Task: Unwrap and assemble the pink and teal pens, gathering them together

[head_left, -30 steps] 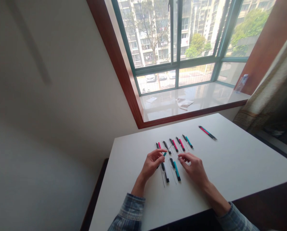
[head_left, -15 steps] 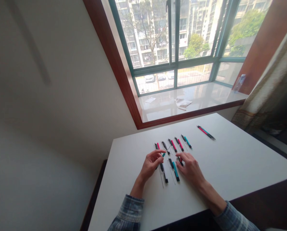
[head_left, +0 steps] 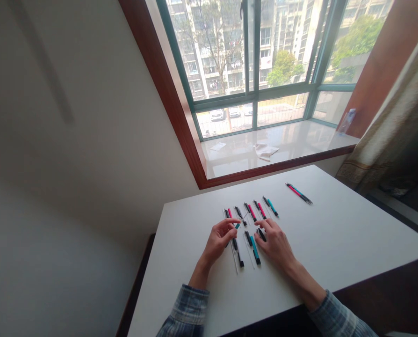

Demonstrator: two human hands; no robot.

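My left hand (head_left: 219, 239) is closed in a pinch on a teal pen barrel (head_left: 237, 225), with a thin pale refill sticking out toward the upper right. Facing it, my right hand (head_left: 275, 241) has its thumb and fingers closed around a black pen part (head_left: 262, 234), low over the table. Between the hands lies a teal barrel with a black grip (head_left: 255, 250) beside a black pen part (head_left: 248, 238) and a thin refill. Below my left hand is a dark pen barrel (head_left: 241, 258). My left fingers partly cover other pieces.
Behind the hands runs a row of disassembled pens, among them pink barrels (head_left: 252, 212) and a teal barrel (head_left: 272, 207). Whole pens (head_left: 299, 193) lie together at the right back of the white table (head_left: 352, 234). A window sill (head_left: 237, 159) holds a cloth (head_left: 265, 151).
The black pen part at my right hand now shows more plainly between thumb and fingers, the hand having shifted very slightly. My left hand keeps its pinch on the teal barrel.
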